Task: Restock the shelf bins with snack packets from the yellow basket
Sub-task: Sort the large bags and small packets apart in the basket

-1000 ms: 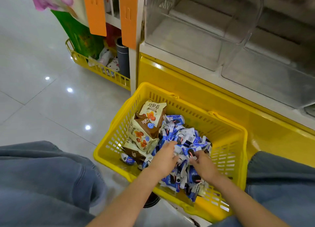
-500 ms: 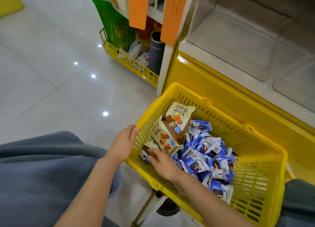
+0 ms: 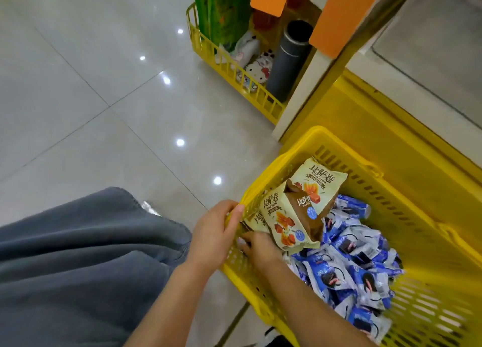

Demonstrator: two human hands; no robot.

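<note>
Glossy pale floor tiles fill the left of your view; the yellow slotted plastic basket sits low at right, below the clear shelf bins. Your left hand has left the pile of blue-and-white snack packets and now grips the basket's near rim, steadying it; your right hand has moved to the near corner, fingers tucked under the beige-and-brown snack packets, so I cannot tell whether it holds one; a second ago both hands dug among the blue ones. Nothing has reached the bins yet; you seem to be switching to the beige packets.
</note>
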